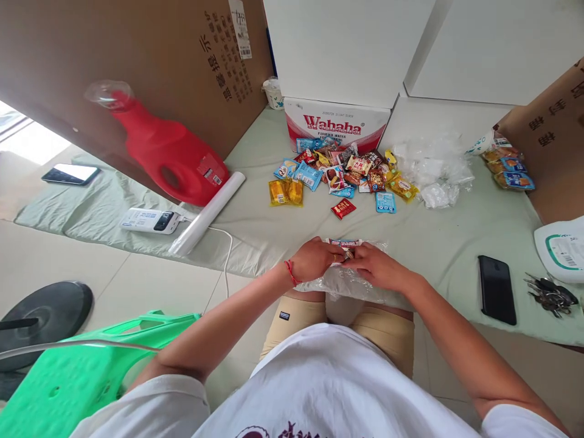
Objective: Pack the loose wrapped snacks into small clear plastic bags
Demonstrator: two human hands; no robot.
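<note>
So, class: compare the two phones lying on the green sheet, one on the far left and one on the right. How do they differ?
The left phone shows a bright, pale screen, while the right phone is plain black. The left phone lies nearly sideways across the view; the right phone points away from the person. Keys lie beside the right phone; nothing touches the left phone. Both lie flat on the green sheet, untouched by either hand.

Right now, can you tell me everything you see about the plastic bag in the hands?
The clear plastic bag looks thin, crinkly and see-through. It lies at the near edge of the pale green cloth, just above the person's knees. The left hand and the right hand pinch its top together, where small snack packets with red print show. Its lower part sags loosely.
</note>
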